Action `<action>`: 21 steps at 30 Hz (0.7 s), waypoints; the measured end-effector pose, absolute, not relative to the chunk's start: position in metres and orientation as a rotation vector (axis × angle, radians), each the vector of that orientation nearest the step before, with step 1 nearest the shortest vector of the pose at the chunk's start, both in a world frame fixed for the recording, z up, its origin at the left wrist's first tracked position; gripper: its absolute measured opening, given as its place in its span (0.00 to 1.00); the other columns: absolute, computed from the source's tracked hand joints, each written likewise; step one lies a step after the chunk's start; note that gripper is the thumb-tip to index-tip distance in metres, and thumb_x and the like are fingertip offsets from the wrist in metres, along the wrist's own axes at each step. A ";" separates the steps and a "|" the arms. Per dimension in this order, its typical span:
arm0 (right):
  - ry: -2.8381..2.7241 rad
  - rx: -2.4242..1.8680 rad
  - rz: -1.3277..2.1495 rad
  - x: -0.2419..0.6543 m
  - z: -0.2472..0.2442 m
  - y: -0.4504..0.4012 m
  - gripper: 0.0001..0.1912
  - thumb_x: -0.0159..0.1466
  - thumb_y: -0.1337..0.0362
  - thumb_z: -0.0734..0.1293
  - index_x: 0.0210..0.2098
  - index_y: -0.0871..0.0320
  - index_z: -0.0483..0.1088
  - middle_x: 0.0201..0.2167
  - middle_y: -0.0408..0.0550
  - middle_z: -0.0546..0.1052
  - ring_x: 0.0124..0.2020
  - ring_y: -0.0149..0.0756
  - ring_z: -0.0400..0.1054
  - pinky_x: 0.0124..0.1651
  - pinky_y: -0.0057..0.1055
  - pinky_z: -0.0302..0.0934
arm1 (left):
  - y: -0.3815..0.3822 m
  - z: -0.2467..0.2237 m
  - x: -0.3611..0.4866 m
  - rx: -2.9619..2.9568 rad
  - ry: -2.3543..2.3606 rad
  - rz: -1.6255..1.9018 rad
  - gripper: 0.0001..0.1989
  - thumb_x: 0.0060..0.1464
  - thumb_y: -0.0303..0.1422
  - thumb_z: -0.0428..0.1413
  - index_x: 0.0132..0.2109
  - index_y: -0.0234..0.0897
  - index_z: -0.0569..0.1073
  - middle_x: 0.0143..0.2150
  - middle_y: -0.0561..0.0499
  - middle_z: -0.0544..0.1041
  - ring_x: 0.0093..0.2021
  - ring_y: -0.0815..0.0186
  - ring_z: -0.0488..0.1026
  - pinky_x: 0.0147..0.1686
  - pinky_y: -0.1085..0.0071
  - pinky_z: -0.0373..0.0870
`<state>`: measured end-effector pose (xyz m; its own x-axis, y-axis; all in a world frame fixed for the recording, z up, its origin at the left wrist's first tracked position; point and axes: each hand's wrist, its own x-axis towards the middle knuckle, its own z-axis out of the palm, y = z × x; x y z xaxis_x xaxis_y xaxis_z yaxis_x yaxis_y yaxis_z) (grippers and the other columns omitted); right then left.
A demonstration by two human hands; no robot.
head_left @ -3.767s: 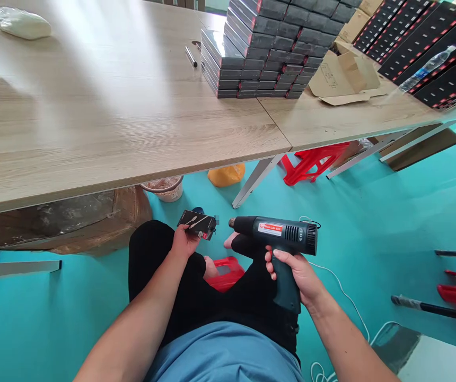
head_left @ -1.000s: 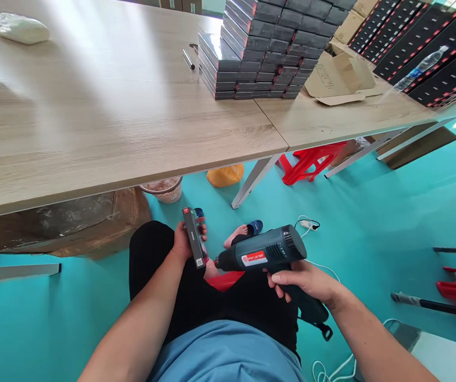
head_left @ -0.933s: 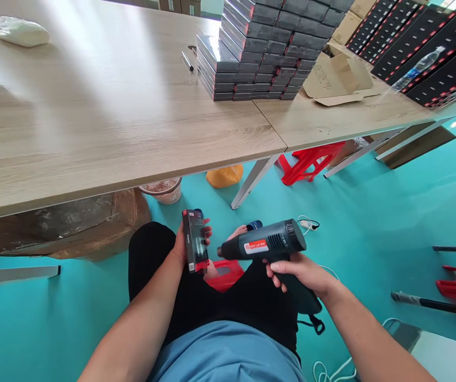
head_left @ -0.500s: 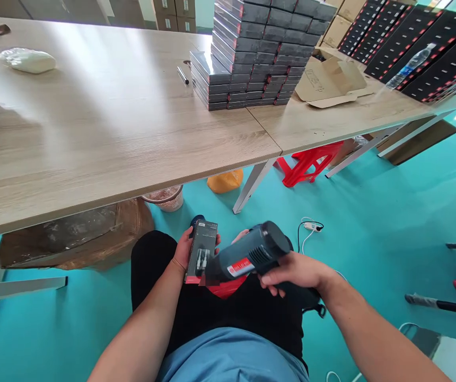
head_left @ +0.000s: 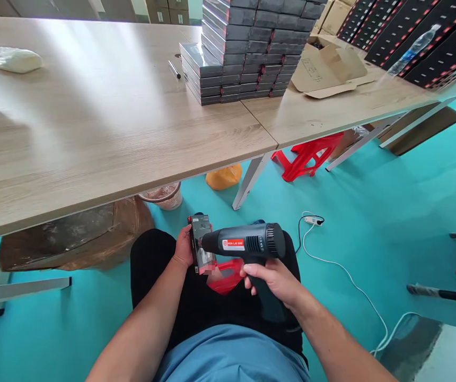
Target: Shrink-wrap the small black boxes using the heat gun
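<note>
My left hand [head_left: 184, 246] grips a slim black box [head_left: 200, 227] with red edges, held tilted above my lap. My right hand [head_left: 266, 277] is wrapped round the handle of a dark grey heat gun [head_left: 252, 240] with a red-and-white label. The gun's nozzle points left, close to the face of the box and covering part of it; whether they touch I cannot tell. Between my knees shows part of a red stool seat [head_left: 228, 281].
Ahead is a wooden table [head_left: 104, 127] bearing a tall stack of wrapped boxes [head_left: 247, 58], a pen [head_left: 174, 69] and a flattened carton [head_left: 327, 71]. Below are a waste bin [head_left: 166, 196], a large carton [head_left: 132, 225] and a table leg [head_left: 252, 183]. A white cable [head_left: 347, 270] crosses the floor.
The heat gun has swung to nearly level, its nozzle rising toward the middle of the box. The box has turned in my left hand, showing its side edge. The view has shifted slightly.
</note>
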<state>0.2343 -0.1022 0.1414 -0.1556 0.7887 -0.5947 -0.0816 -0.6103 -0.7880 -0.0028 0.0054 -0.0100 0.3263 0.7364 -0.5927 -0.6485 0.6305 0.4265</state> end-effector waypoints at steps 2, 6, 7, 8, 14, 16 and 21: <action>-0.850 -1.517 1.791 0.227 0.141 -0.101 0.14 0.57 0.54 0.74 0.31 0.61 0.78 0.22 0.46 0.77 0.24 0.34 0.70 0.29 0.32 0.68 | 0.004 -0.010 -0.005 0.121 0.842 0.931 0.29 0.55 0.45 0.52 0.55 0.27 0.78 0.46 0.37 0.83 0.49 0.46 0.80 0.50 0.52 0.75; -0.873 -1.504 1.826 0.223 0.140 -0.098 0.13 0.58 0.56 0.73 0.34 0.61 0.78 0.24 0.46 0.78 0.24 0.35 0.71 0.28 0.32 0.68 | 0.003 -0.008 -0.008 0.104 0.796 0.960 0.29 0.56 0.45 0.52 0.55 0.27 0.77 0.50 0.36 0.82 0.51 0.46 0.79 0.51 0.53 0.75; -0.898 -1.504 1.812 0.224 0.138 -0.097 0.13 0.58 0.56 0.73 0.34 0.61 0.78 0.25 0.47 0.78 0.25 0.36 0.72 0.29 0.32 0.69 | 0.004 -0.007 -0.008 0.102 0.782 0.968 0.29 0.55 0.45 0.52 0.55 0.27 0.77 0.51 0.36 0.82 0.52 0.46 0.79 0.51 0.53 0.75; -0.922 -1.535 1.757 0.227 0.137 -0.095 0.13 0.59 0.56 0.73 0.34 0.61 0.79 0.24 0.46 0.78 0.25 0.36 0.72 0.29 0.32 0.69 | 0.004 -0.006 -0.008 0.101 0.768 0.978 0.29 0.55 0.45 0.52 0.56 0.26 0.77 0.52 0.36 0.82 0.52 0.47 0.79 0.51 0.53 0.75; -0.496 -1.681 1.391 0.281 0.128 -0.090 0.15 0.54 0.58 0.77 0.37 0.60 0.78 0.29 0.49 0.80 0.27 0.36 0.74 0.25 0.29 0.71 | -0.002 0.007 -0.010 0.030 0.644 1.006 0.32 0.57 0.47 0.52 0.59 0.26 0.74 0.56 0.34 0.79 0.52 0.50 0.78 0.51 0.55 0.75; -0.343 -1.660 1.409 0.303 0.125 -0.097 0.14 0.54 0.61 0.78 0.38 0.60 0.79 0.29 0.48 0.81 0.27 0.35 0.74 0.24 0.26 0.72 | -0.004 0.014 -0.010 0.027 0.594 1.001 0.34 0.57 0.49 0.52 0.60 0.26 0.74 0.56 0.34 0.79 0.53 0.49 0.78 0.51 0.54 0.75; -0.121 -1.638 1.454 0.331 0.112 -0.121 0.07 0.58 0.67 0.74 0.38 0.59 0.78 0.30 0.48 0.80 0.26 0.34 0.74 0.24 0.24 0.73 | -0.007 0.031 -0.011 0.111 0.565 1.029 0.35 0.58 0.51 0.51 0.62 0.28 0.72 0.56 0.34 0.78 0.56 0.46 0.76 0.51 0.51 0.74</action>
<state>0.3306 -0.1214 0.1116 0.2992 0.6035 -0.7391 -0.4735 -0.5785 -0.6641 -0.0106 -0.0070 0.0306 0.3867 0.8346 -0.3923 -0.7787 0.5234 0.3459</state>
